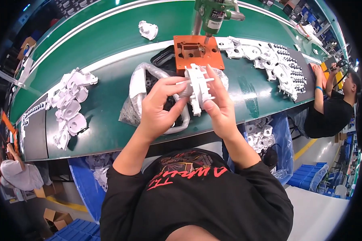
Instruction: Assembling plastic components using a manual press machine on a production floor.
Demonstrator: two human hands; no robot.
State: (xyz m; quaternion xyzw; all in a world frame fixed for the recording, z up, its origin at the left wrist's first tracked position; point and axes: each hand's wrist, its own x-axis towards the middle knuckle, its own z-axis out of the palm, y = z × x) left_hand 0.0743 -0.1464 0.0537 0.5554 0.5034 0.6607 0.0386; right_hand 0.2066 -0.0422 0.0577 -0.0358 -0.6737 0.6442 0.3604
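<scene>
Between my two hands, above the near edge of the bench, I hold a white moulded plastic housing (197, 89) with pegs and ribs along its sides. My left hand (161, 103) grips its rounded left side, thumb below and fingers on top. My right hand (220, 105) closes round its right side, with the thumb at the lower end. Just beyond the part stands an orange fixture block (181, 63) with a shaped recess. A green press (214, 20) points its metal tip down at that block. An open plastic bag (137, 82) of small dark parts lies behind my left hand.
White housings lie piled at left (71, 105) and in a row at right (265, 60). One more housing (148, 30) sits on the green conveyor belt. Blue-lined bins with white parts stand below the bench edge. A co-worker (330, 100) works at far right, another person (18, 172) at far left.
</scene>
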